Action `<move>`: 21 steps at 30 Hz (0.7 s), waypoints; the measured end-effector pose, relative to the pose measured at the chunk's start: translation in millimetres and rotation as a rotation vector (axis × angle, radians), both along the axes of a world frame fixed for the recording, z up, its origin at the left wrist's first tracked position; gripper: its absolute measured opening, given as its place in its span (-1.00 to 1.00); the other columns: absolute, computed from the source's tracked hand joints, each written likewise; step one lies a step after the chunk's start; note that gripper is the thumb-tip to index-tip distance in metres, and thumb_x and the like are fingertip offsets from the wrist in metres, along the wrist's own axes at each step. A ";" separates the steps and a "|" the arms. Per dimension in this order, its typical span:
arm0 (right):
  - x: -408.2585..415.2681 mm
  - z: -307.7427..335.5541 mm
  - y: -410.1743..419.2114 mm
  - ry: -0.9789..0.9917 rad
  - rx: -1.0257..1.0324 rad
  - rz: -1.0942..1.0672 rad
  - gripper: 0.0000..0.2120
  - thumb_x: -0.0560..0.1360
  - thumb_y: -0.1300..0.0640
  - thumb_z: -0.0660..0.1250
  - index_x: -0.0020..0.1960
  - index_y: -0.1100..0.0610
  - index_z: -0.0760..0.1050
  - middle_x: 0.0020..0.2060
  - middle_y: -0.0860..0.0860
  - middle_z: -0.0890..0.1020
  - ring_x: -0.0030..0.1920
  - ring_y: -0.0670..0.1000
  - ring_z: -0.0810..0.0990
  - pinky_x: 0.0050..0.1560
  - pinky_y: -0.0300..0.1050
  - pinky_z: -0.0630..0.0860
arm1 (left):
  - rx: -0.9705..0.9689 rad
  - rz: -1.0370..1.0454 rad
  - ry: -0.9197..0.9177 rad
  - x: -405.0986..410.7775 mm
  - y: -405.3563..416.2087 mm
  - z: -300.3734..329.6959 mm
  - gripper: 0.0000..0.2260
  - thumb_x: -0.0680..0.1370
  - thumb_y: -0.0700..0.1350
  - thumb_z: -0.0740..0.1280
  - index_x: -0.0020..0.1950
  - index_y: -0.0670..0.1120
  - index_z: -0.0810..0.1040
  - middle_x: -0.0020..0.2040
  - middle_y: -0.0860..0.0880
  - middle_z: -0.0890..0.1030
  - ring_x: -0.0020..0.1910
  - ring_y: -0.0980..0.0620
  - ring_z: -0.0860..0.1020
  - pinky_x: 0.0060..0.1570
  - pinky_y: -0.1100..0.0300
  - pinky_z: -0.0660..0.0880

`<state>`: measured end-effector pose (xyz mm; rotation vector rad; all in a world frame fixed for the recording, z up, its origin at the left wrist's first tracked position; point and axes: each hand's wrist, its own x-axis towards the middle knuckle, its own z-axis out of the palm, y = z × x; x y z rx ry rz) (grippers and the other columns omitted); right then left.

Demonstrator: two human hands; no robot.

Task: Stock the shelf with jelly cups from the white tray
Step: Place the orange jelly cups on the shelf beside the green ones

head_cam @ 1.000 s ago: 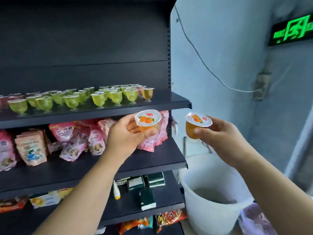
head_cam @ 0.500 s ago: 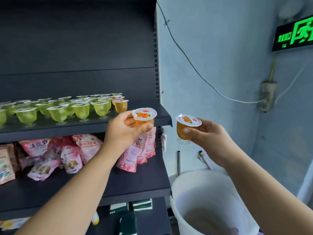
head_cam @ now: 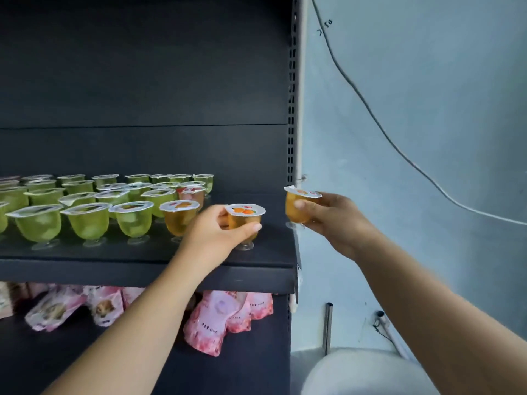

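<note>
Item: orange jelly cup, clear footed plastic goblet with white foil lid printed with orange fruit (head_cam: pixel 244 220). Location: gripped by the left hand (head_cam: pixel 219 233), thumb in front and fingers behind the bowl, its foot on or just above the front right of the dark metal top shelf (head_cam: pixel 265 255); which, cannot be told

Item: second orange jelly cup (head_cam: pixel 299 208), same type. Location: gripped round the bowl by the right hand (head_cam: pixel 332 220), in the air just beyond the shelf's right end

Handling (judged): light, thin-walled, likely to dent under a hard squeeze; lid flange thin, foot narrow, so tips easily. Best held round the bowl below the lid, set down upright

Count on shelf: 1 standing orange cup (head_cam: pixel 179 219) just left of the left hand; 1 reddish cup (head_cam: pixel 191 195) behind it; green jelly cups (head_cam: pixel 134 220) in rows, at least 20, rear ones too crowded to count

Other: pink snack pouches (head_cam: pixel 214 323) on the shelf below, several; 1 white bucket (head_cam: pixel 365 374) at lower right; white tray not in view
</note>
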<state>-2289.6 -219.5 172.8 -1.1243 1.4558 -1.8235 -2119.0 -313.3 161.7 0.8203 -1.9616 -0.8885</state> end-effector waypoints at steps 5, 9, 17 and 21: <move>-31.4 -3.1 -62.3 -0.006 0.042 0.140 -0.88 0.47 0.28 0.35 -0.01 0.17 0.52 -0.12 0.01 0.61 -0.16 -0.07 0.61 -0.16 -0.32 0.59 | 0.003 0.167 -0.154 -18.8 -10.0 3.1 -0.60 0.37 0.08 0.46 0.12 0.00 0.44 0.03 0.12 0.52 0.06 0.09 0.52 -0.01 0.20 0.42; -49.9 -1.5 -123.5 0.122 0.120 0.212 -0.86 0.45 0.29 0.38 0.00 0.17 0.56 -0.11 0.06 0.60 -0.10 -0.02 0.57 -0.04 -0.23 0.55 | 0.016 0.259 -0.223 -29.6 -13.2 1.5 -0.63 0.35 0.09 0.46 0.04 0.02 0.42 0.01 0.16 0.53 0.04 0.12 0.53 0.02 0.21 0.44; -70.1 -0.1 -226.3 0.186 0.196 0.313 -0.72 0.45 0.30 0.38 0.14 0.30 0.50 0.07 0.23 0.60 0.08 0.11 0.58 0.06 -0.12 0.49 | 0.134 0.384 -0.364 -66.1 -42.2 15.9 -0.56 0.35 0.13 0.46 0.13 -0.01 0.46 0.07 0.05 0.58 0.06 0.06 0.53 0.12 0.10 0.48; -77.0 -6.7 -265.4 0.376 0.219 0.283 -0.86 0.39 0.13 0.46 -0.07 0.11 0.57 -0.10 0.06 0.65 -0.06 0.03 0.60 0.16 -0.06 0.51 | 0.135 0.481 -0.386 -78.5 -60.6 11.6 -0.53 0.36 0.15 0.44 0.15 -0.04 0.45 0.12 -0.01 0.55 0.12 0.02 0.50 0.14 0.09 0.45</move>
